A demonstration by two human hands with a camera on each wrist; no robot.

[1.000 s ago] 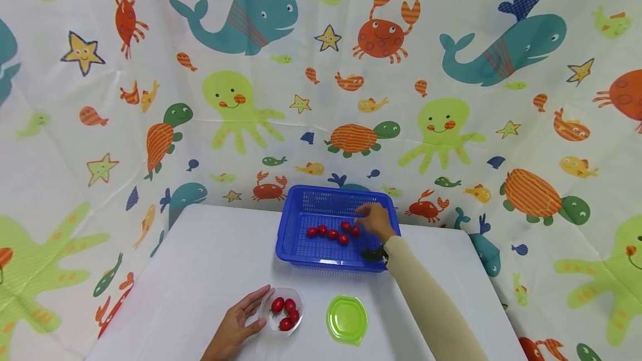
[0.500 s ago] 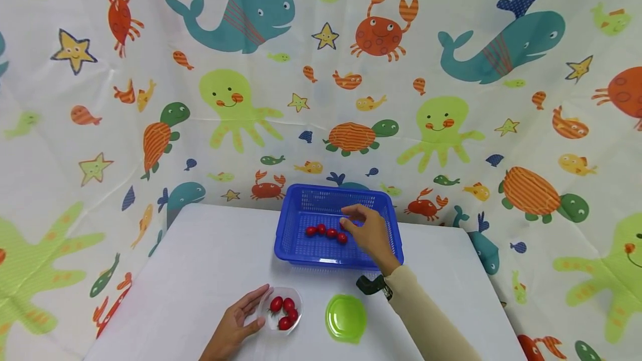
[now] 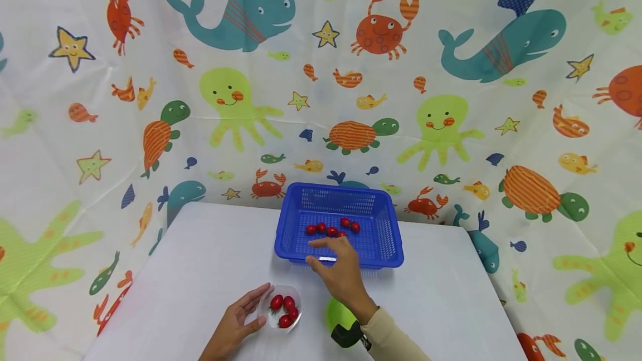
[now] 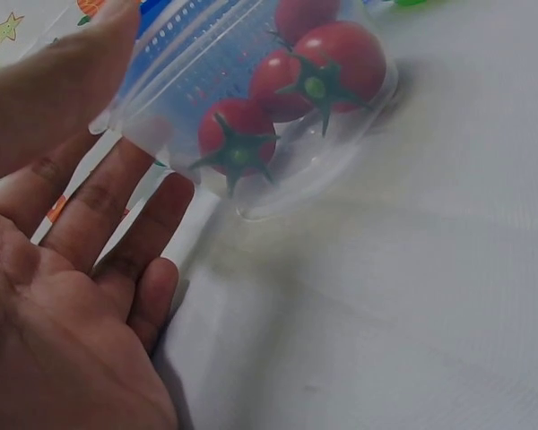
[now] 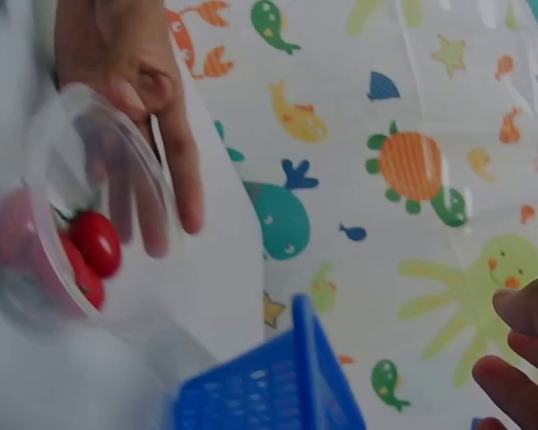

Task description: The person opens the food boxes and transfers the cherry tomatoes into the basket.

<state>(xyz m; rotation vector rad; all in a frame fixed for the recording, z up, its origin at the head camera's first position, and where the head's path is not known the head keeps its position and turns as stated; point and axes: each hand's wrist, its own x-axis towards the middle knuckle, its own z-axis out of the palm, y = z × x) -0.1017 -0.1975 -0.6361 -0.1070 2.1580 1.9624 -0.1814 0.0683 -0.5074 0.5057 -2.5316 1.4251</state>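
My left hand (image 3: 236, 322) holds a clear plastic bowl (image 3: 273, 322) at its left side, thumb on the near side and fingers on the far side. Several small red tomatoes (image 3: 277, 302), some with green stems, lie in the bowl. My right hand (image 3: 343, 272) hovers before the blue basket's front edge, thumb and forefinger apart, with nothing seen between them. In the right wrist view, only its fingertips (image 5: 511, 394) show at the right edge. Several more tomatoes (image 3: 331, 232) lie in the blue plastic basket (image 3: 383, 247); my right hand partly covers one.
A green lid (image 3: 335, 312) lies right of the bowl, partly hidden under my right wrist with its dark strap-on device (image 3: 346, 335). The white table (image 3: 215, 255) ends at a curtain (image 3: 301, 144) printed with sea animals, just behind the basket.
My right hand has come from the basket's right side toward me and leftward, past its front edge. The tomatoes in the basket look unmoved. My left hand stays at the bowl.
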